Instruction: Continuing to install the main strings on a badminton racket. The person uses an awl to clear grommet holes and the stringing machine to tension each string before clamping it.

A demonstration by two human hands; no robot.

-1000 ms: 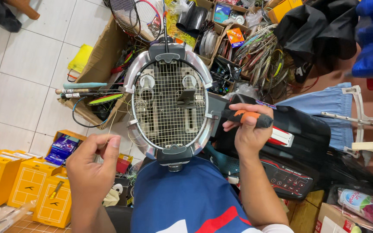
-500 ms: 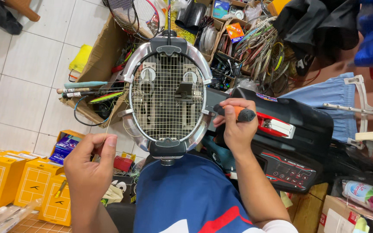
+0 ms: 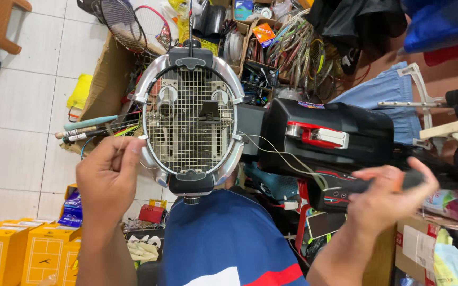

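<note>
Centre of view: racket head (image 3: 191, 122) clamped flat in the stringing machine (image 3: 189, 182), its oval long axis running up and down the picture, tip toward the top clamp, throat end toward the person's blue shirt (image 3: 223, 238). String bed mostly woven into a fine grid.

Left hand (image 3: 107, 177) just beside the frame's lower left rim, fingers curled, thumb and forefinger pressed together as if pinching; whether string lies between them cannot be told. Right hand (image 3: 388, 198) well out to the right, apart from the frame, fingers wrapped loosely round a dark tool handle with an orange band (image 3: 398, 182). Pale string (image 3: 287, 153) runs from the frame's right rim, across the black machine housing (image 3: 335, 132), toward that hand.

Edges: left of the frame, a cardboard box (image 3: 102, 85) of racket handles sits close. Right side crowded by the housing; open room only above it. Tiled floor (image 3: 17, 106) far left is open. Yellow boxes (image 3: 22, 254) stacked at lower left, near the left forearm.
</note>
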